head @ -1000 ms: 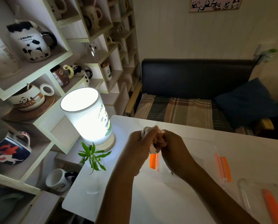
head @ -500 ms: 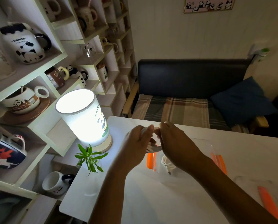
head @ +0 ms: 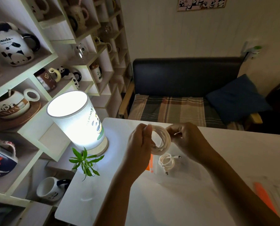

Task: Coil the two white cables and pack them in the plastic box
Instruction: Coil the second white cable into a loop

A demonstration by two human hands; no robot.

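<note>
— Which step is this?

— The second coil, I'd judge. The left hand [head: 140, 141] pinches one side of a thick white cable [head: 162, 141] wound into several loops and held upright above the bench [head: 176, 201]; its fingers [head: 148, 129] are pressed together on the loops. The right hand [head: 187, 137] is at the other side of the ring with its fingers curled in around what looks like the loose end (whether they grip it firmly I cannot tell).

— And the other one?

— A thinner white cable [head: 167, 162] lies coiled inside the clear plastic box [head: 189, 167], just below the hands, its plugs sticking out of the coil. So one looks packed, one not yet.

— What does the next move call for?

— Probably tucking or wrapping that end so the ring doesn't spring open, then lowering it flat into the box beside the thin coil. The stiff loops may want to unwind once the pinch lets go.

— The count?

— Two white cables, one box with an orange latch [head: 149, 163] showing at its left end, and off to the right a second clear piece with an orange strip [head: 264, 198], likely the lid. One lit lamp [head: 79, 121] and one small green plant [head: 85, 162] stand at the bench's left edge.
</note>
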